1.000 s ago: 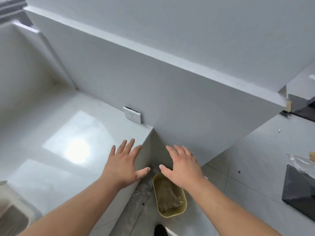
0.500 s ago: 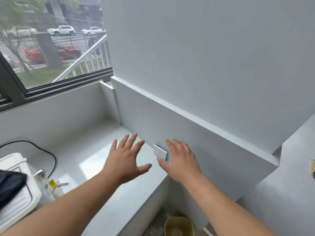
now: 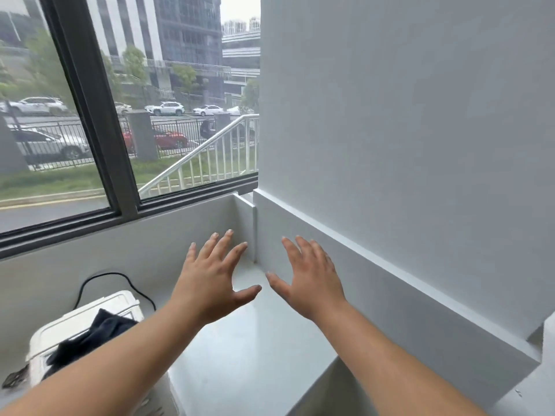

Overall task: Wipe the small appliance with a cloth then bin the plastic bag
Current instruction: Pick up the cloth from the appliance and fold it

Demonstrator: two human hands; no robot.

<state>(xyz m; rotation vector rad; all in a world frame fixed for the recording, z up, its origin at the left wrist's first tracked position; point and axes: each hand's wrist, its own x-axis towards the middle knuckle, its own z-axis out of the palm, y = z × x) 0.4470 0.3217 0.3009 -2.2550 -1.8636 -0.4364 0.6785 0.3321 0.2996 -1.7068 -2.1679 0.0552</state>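
Both hands hover empty, left hand (image 3: 210,283) and right hand (image 3: 309,280) each with its grip released, while the dark cloth (image 3: 90,337) lies draped on the white appliance (image 3: 75,325) at lower left, soft-looking, easily pinched at any loose fold.

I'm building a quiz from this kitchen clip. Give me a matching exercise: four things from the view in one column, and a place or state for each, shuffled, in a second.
Things:
1. dark crumpled cloth
2. white boxy appliance
3. black power cord
4. left hand

Places or states:
A. loops up against the wall under the window
B. open, fingers spread, holding nothing
C. stands on the counter at lower left
D. lies on top of the appliance

Pairs: 1-D, 2-C, 3-A, 4-B
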